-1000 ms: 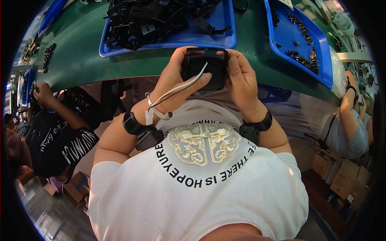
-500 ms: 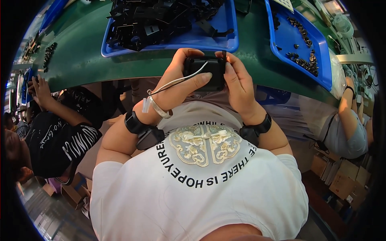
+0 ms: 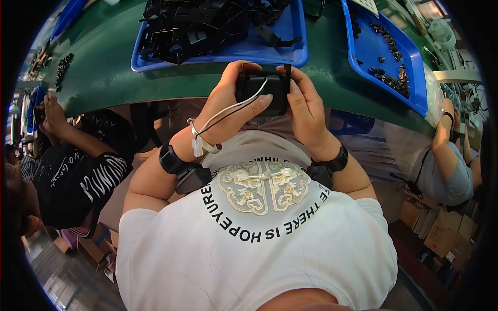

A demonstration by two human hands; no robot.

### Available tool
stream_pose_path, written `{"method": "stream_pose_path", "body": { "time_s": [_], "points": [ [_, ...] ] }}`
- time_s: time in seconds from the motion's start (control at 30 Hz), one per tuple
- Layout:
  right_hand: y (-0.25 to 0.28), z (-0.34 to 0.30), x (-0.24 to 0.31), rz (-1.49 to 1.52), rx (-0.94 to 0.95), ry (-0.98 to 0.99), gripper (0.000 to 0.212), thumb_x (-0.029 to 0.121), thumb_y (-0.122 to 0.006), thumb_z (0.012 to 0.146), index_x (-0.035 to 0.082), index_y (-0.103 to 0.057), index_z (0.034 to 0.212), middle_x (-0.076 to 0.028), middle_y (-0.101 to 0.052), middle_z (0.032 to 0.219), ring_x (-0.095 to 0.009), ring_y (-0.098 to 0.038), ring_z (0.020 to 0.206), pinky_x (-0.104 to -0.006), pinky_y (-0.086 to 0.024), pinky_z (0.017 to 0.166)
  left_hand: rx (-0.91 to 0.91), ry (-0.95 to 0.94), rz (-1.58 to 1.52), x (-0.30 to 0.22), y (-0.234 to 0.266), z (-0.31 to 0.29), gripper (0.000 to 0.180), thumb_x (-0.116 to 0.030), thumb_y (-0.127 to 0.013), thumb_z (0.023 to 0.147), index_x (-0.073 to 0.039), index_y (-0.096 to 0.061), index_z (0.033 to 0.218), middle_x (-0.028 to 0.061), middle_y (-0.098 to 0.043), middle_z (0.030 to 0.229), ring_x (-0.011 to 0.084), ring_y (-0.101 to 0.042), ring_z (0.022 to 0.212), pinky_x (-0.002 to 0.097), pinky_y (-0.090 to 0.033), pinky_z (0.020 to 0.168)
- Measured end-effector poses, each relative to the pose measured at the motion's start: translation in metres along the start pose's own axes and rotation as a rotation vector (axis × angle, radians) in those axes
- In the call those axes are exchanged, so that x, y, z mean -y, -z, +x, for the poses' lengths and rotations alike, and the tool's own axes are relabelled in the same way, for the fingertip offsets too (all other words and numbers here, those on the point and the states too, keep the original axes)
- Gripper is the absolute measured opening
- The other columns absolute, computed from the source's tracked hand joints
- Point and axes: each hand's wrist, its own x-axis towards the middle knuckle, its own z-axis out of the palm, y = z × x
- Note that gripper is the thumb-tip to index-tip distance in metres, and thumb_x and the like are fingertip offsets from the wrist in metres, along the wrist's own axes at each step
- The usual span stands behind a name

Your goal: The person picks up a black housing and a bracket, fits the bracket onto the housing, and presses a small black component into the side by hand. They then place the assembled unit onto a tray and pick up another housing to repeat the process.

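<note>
Both hands clasp a small black rectangular part (image 3: 262,92) at upper centre of the frame, just below the green table's edge (image 3: 155,83). The left hand (image 3: 228,106) wraps its left side, thumb across the front; the right hand (image 3: 306,106) grips the right side. A white cord (image 3: 228,110) runs from the part over the left wrist. Above lies a blue tray (image 3: 295,52) of black pieces.

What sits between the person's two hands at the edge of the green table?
In the head view, a small black boxy part sits between the left hand and right hand, gripped by both.
</note>
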Motion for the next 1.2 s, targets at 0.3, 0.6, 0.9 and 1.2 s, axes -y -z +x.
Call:
{"method": "stream_pose_path", "body": {
  "time_s": [0.3, 0.6, 0.9, 1.2],
  "points": [
    [0.017, 0.000, 0.000, 0.155, -0.073, -0.009, 0.029, 0.015, -0.040, 0.098, 0.003, -0.045, 0.123, 0.002, -0.052, 0.098, -0.001, -0.041, 0.071, -0.0146, -0.037, 0.063, 0.022, 0.094, -0.593, 0.008, 0.007, -0.006, 0.046, -0.016, -0.056, 0.089, -0.002, -0.040, 0.129, 0.0090, -0.056, 0.099, 0.0119, -0.058, 0.076, 0.0228, -0.049, 0.058],
    [0.002, -0.003, 0.001, 0.006, -0.118, 0.106, 0.029, 0.014, -0.038, 0.098, 0.002, -0.045, 0.123, 0.002, -0.052, 0.098, -0.001, -0.039, 0.068, -0.0148, -0.035, 0.060, -0.204, 0.093, -0.211, 0.002, -0.014, -0.010, 0.042, -0.033, -0.043, 0.097, -0.002, -0.052, 0.122, 0.0009, -0.058, 0.072, 0.0051, -0.051, 0.049, 0.0154, -0.039, 0.042],
    [-0.006, -0.009, 0.009, -0.017, -0.058, 0.109, 0.034, 0.020, -0.036, 0.099, 0.002, -0.043, 0.127, 0.000, -0.053, 0.105, 0.000, -0.047, 0.079, -0.0134, -0.039, 0.068, -0.150, 0.091, -0.233, 0.006, 0.000, -0.023, 0.038, -0.032, -0.044, 0.097, -0.003, -0.054, 0.120, 0.0000, -0.058, 0.071, 0.0036, -0.051, 0.051, 0.0156, -0.038, 0.043],
    [0.012, 0.008, 0.004, -0.074, -0.104, 0.030, 0.035, 0.022, -0.039, 0.098, 0.003, -0.045, 0.126, 0.003, -0.055, 0.093, 0.001, -0.041, 0.064, -0.0139, -0.036, 0.056, -0.203, 0.125, -0.188, 0.008, -0.012, 0.008, 0.037, -0.030, -0.042, 0.097, -0.003, -0.054, 0.119, 0.0004, -0.057, 0.071, 0.0043, -0.050, 0.051, 0.0171, -0.038, 0.044]
  ]
}}
